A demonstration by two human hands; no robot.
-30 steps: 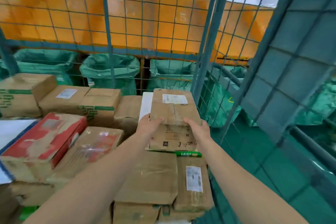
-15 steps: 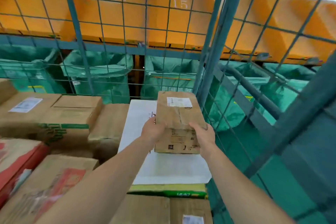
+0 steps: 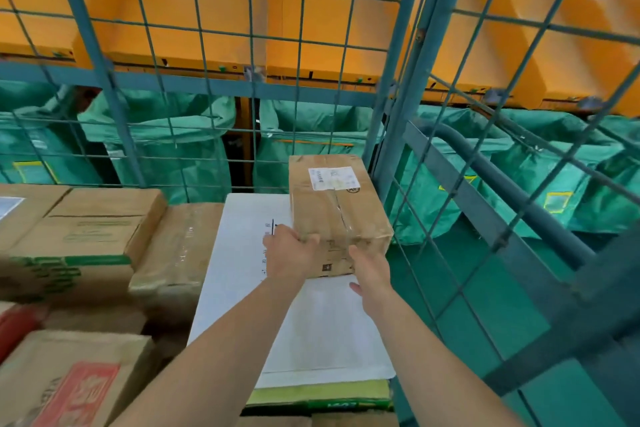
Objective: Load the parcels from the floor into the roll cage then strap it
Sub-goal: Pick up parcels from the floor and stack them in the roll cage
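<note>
A small brown cardboard parcel (image 3: 332, 211) with a white label lies on a flat white box (image 3: 311, 329) in the far right corner of the green wire roll cage (image 3: 410, 87). My left hand (image 3: 289, 255) grips the parcel's near left corner, thumb on top. My right hand (image 3: 372, 270) is at the parcel's near right end; its fingers touch the near face and the thumb points away from the parcel.
Brown cartons (image 3: 93, 229) are stacked to the left inside the cage, with a red-printed one (image 3: 69, 381) nearest me. Green sacks (image 3: 156, 135) hang behind the mesh under orange chutes (image 3: 207, 10). Green floor (image 3: 485, 305) shows through the right cage wall.
The parcel has moved forward and now lies on the white box by the corner post. My right hand has loosened from the parcel's side to its near face.
</note>
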